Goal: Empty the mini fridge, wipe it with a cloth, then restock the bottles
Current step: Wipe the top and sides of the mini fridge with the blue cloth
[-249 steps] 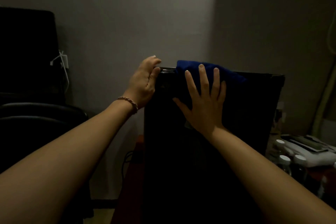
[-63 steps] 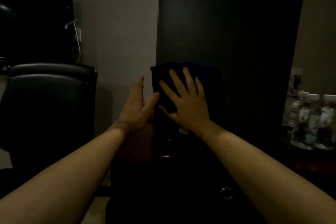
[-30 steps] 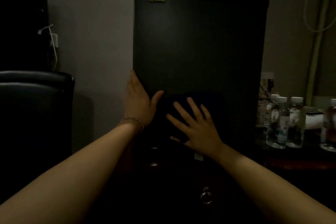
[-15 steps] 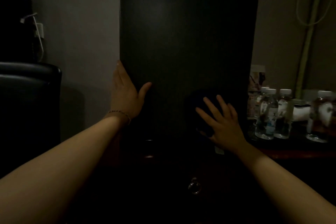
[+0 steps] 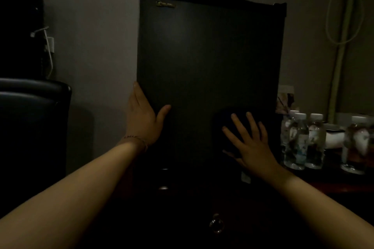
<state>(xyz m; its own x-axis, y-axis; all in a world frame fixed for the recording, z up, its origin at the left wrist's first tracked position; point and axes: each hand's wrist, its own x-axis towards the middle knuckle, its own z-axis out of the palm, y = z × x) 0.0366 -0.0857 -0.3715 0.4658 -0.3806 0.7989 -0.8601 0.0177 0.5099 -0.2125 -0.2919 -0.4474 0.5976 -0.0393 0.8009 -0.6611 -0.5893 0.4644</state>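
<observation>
The black mini fridge (image 5: pixel 206 62) stands in front of me with its door closed. My left hand (image 5: pixel 144 116) grips the door's left edge low down, thumb on the front face. My right hand (image 5: pixel 250 143) lies flat with spread fingers on a dark blue cloth (image 5: pixel 222 123), pressing it against the lower right of the door. Several clear water bottles (image 5: pixel 301 139) with white caps stand on the surface to the right of the fridge.
A black padded chair (image 5: pixel 30 119) fills the left side, with a wall socket and white cable (image 5: pixel 49 46) above it. A dark cabinet with a ring pull (image 5: pixel 216 224) is under the fridge. A white object (image 5: pixel 334 137) lies behind the bottles.
Over the earlier frames my right hand slid the cloth from the fridge top down the door, then across to the lower right. My left hand moved down the left edge.
</observation>
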